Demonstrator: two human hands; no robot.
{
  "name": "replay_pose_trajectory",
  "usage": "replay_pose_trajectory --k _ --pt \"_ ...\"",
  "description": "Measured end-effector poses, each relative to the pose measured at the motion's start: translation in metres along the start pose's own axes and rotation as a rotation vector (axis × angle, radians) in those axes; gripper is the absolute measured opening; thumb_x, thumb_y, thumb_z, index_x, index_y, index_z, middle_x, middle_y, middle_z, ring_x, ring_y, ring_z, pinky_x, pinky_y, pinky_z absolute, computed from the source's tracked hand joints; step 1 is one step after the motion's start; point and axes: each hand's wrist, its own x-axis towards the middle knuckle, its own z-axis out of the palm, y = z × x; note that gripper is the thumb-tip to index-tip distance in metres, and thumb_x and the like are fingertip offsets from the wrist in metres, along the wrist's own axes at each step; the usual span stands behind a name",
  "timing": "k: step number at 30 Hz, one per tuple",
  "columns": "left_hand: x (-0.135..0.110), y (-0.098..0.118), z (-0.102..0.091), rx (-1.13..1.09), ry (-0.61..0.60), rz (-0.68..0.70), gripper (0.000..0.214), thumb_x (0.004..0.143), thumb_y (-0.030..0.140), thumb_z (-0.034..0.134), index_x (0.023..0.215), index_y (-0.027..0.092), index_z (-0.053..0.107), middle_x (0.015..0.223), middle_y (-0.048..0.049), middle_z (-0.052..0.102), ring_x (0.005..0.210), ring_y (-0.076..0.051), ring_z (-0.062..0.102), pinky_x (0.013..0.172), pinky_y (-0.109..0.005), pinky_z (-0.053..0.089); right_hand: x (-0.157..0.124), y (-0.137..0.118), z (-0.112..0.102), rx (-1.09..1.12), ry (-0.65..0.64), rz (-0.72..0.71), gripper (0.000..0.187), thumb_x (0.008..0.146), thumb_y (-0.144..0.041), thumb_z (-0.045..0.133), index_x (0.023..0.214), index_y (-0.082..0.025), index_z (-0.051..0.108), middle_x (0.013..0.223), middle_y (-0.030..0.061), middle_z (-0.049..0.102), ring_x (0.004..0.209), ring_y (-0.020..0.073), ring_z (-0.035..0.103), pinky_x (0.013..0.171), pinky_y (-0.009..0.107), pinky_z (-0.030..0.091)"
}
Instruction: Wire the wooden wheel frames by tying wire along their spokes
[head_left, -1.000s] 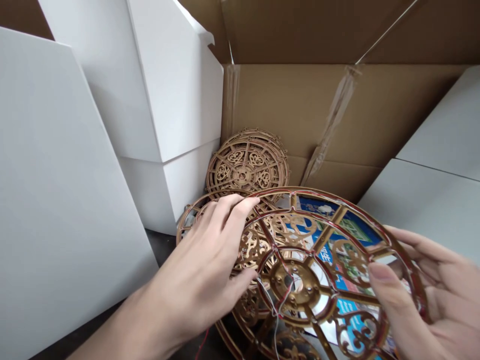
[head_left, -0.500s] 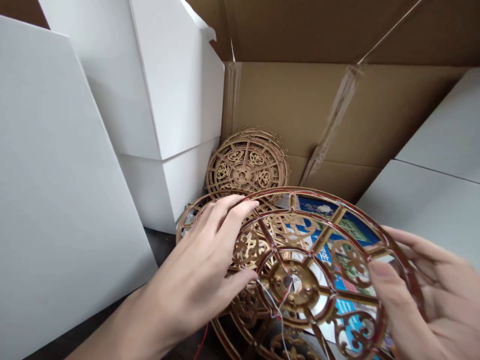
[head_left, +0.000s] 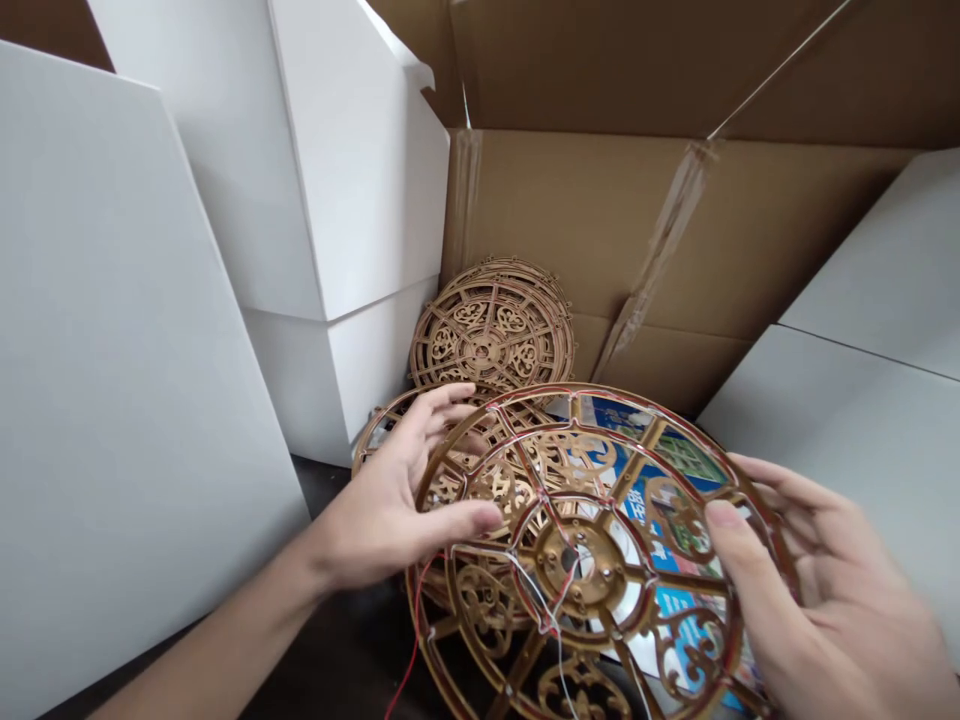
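I hold a round gold openwork wheel (head_left: 577,560) with scroll patterns, spokes, a central hub and thin red and white wires along its rim. My left hand (head_left: 390,500) grips its left rim, thumb on top and fingers beneath. My right hand (head_left: 817,600) grips the right rim, thumb over the edge. A second similar wheel (head_left: 390,425) lies beneath it. A smaller brown stack of wheels (head_left: 491,330) leans against the cardboard box wall behind.
White boxes (head_left: 330,200) stand at the left and back left, and a large white panel (head_left: 112,400) fills the left side. Brown cardboard box flaps (head_left: 675,220) rise behind. Grey-white boxes (head_left: 862,420) sit at the right. A blue printed sheet (head_left: 645,500) shows through the wheel.
The wheel has shifted left and toward me. My left hand slid from resting on top of it to gripping its left rim. My right hand keeps its hold.
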Motion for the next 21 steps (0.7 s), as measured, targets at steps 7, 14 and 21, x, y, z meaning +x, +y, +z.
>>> replay_pose_trajectory --k 7,14,21 --pt "-0.001 -0.017 -0.007 -0.417 -0.335 -0.221 0.054 0.076 0.031 0.079 0.125 0.022 0.059 0.121 -0.0115 0.069 0.116 -0.030 0.065 0.105 -0.051 0.045 0.001 -0.009 -0.001 0.176 0.024 0.130 0.062 0.071 -0.070 0.065 0.113 -0.025 0.060 0.105 0.0133 0.070 0.088 0.0300 0.071 0.073 0.041 0.063" --pt "-0.006 -0.022 -0.003 -0.484 -0.299 -0.310 0.066 0.075 0.026 0.078 0.135 0.023 0.051 0.115 -0.0095 0.070 0.110 -0.026 0.067 0.091 -0.037 0.053 0.001 0.000 -0.001 0.039 -0.044 0.049 0.067 0.076 -0.070 0.060 0.125 -0.025 0.053 0.115 0.0134 0.066 0.098 0.0345 0.067 0.079 0.057 0.057" --pt "-0.002 -0.023 -0.001 -0.534 -0.294 -0.321 0.056 0.078 0.021 0.074 0.130 0.020 0.055 0.108 -0.0072 0.071 0.096 -0.021 0.069 0.086 -0.035 0.053 -0.006 -0.017 -0.007 -0.348 0.017 -0.629 0.046 0.090 -0.050 0.055 0.117 -0.013 0.058 0.107 0.0182 0.061 0.106 0.0350 0.055 0.094 0.053 0.042"
